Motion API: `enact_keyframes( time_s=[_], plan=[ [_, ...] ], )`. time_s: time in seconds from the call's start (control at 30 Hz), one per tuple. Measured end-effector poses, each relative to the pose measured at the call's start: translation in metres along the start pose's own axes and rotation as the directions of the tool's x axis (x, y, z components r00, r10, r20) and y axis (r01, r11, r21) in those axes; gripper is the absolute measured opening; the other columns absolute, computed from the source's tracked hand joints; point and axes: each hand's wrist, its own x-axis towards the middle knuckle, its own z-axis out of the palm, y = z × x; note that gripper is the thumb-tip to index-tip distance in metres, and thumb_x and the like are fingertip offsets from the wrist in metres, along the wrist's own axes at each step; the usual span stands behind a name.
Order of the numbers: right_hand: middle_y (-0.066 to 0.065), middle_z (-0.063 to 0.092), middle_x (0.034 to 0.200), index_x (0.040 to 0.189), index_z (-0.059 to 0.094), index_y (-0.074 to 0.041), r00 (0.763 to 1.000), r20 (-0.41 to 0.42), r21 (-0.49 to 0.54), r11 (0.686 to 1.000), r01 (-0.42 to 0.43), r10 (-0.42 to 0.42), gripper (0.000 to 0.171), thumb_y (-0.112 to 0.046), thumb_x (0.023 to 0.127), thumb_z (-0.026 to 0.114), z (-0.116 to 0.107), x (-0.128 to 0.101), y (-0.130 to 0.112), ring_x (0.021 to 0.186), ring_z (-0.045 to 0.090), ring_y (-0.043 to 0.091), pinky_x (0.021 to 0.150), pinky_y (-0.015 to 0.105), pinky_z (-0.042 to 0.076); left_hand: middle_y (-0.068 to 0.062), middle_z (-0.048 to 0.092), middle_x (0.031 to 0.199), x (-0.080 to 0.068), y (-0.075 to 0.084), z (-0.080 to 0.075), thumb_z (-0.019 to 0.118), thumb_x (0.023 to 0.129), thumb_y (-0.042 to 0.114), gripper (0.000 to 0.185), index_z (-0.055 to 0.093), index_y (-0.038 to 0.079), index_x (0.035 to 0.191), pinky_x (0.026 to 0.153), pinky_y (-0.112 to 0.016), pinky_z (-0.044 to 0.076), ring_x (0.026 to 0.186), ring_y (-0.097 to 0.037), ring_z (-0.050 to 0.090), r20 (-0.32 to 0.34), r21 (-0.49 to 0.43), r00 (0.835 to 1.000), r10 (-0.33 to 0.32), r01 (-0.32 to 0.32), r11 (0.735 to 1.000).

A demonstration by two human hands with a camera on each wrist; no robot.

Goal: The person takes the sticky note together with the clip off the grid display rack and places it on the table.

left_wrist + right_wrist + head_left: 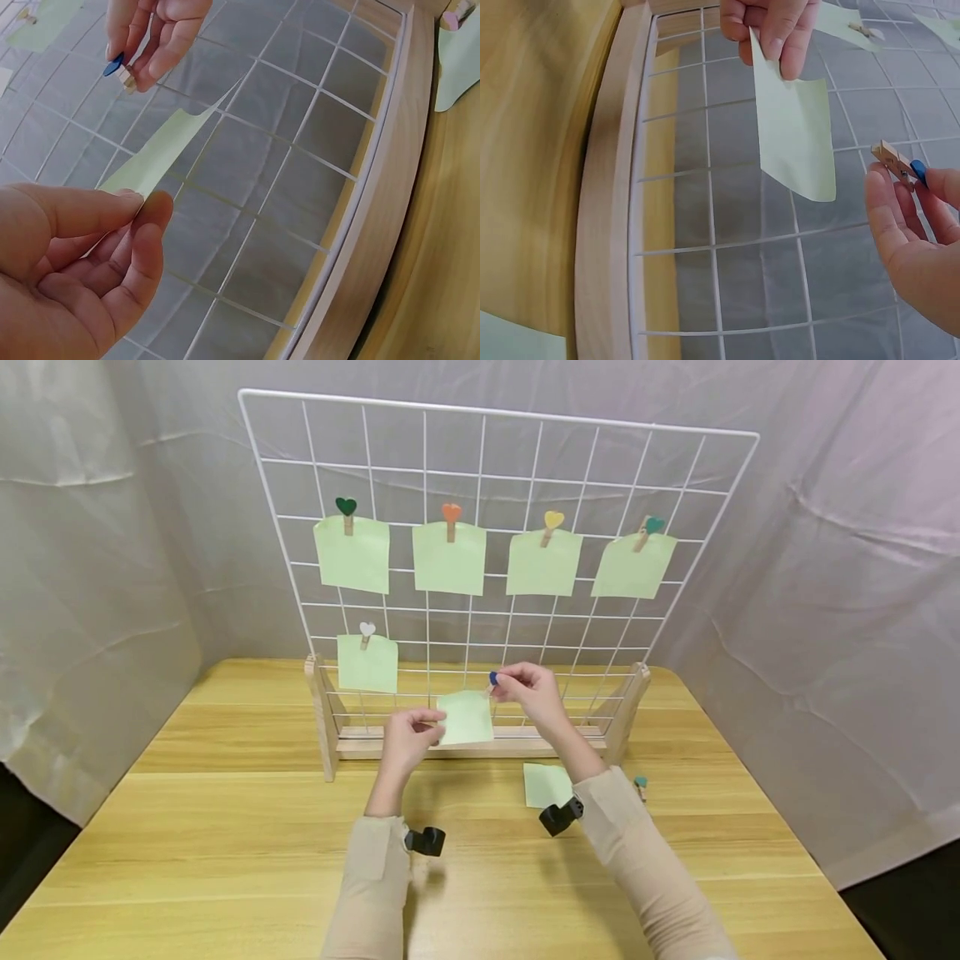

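Person's left hand pinches green note by 1 edge, thumb against fingers, in front of white wire grid; right hand pinches blue-heart clothespin between thumb and fingers, near note but apart from it; 5 clipped notes hang on grid, 4 in upper row, 1 lower left; loose note lies on wooden table, near teal clothespin

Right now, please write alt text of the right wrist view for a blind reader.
The left hand pinches a pale green paper note, while the right hand holds a small wooden clip with a blue ornament, apart from the note, before a white wire grid.
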Motion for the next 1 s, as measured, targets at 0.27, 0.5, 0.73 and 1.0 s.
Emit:
enact_keyframes(
  time_s=[0.27, 0.5, 0.73, 1.0],
  plan=[
    [0.007, 0.061, 0.072, 0.093, 0.054, 0.018, 0.999, 0.002, 0.011, 0.999, -0.045, 0.045, 0.017, 0.002, 0.087, 0.053, -0.004, -0.005, 0.007, 0.061, 0.060, 0.014, 0.063, 0.028, 0.052, -0.014, 0.063, 0.085, -0.002, -0.006, 0.002, 0.062, 0.075, -0.007, 0.016, 0.067, -0.004, 0.090, 0.055, -0.031, 0.047, 0.062, -0.018, 0.057, 0.011, 0.008, 1.000, -0.002, 0.002, 1.000],
    [0.008, 0.062, 0.072, 0.093, 0.054, 0.017, 0.997, 0.013, 0.014, 0.997, -0.077, 0.077, 0.018, 0.000, 0.087, 0.054, -0.005, -0.010, 0.014, 0.062, 0.060, 0.016, 0.064, 0.030, 0.052, -0.015, 0.063, 0.093, -0.003, -0.010, 0.004, 0.063, 0.076, -0.006, 0.015, 0.067, -0.004, 0.090, 0.058, -0.031, 0.050, 0.066, -0.019, 0.058, 0.026, 0.029, 1.000, 0.008, -0.008, 1.000],
    [0.008, 0.062, 0.073, 0.094, 0.055, 0.016, 0.992, 0.007, -0.002, 0.992, -0.125, 0.125, 0.018, 0.000, 0.086, 0.055, -0.006, -0.016, 0.023, 0.065, 0.061, 0.023, 0.068, 0.038, 0.051, -0.015, 0.063, 0.091, -0.003, -0.016, 0.005, 0.063, 0.075, -0.006, 0.014, 0.066, -0.004, 0.089, 0.057, -0.026, 0.048, 0.065, -0.016, 0.057, 0.033, 0.054, 0.999, -0.018, 0.016, 0.998],
    [0.020, 0.060, 0.076, 0.094, 0.053, 0.021, 0.988, -0.001, 0.016, 0.988, -0.155, 0.155, 0.020, 0.003, 0.086, 0.053, -0.009, -0.023, 0.032, 0.059, 0.060, 0.014, 0.061, 0.027, 0.052, -0.013, 0.064, 0.080, -0.004, -0.024, 0.007, 0.062, 0.075, -0.007, 0.013, 0.066, -0.005, 0.087, 0.062, -0.039, 0.051, 0.058, -0.016, 0.056, 0.068, 0.088, 0.997, -0.042, 0.036, 0.995]
  ],
)
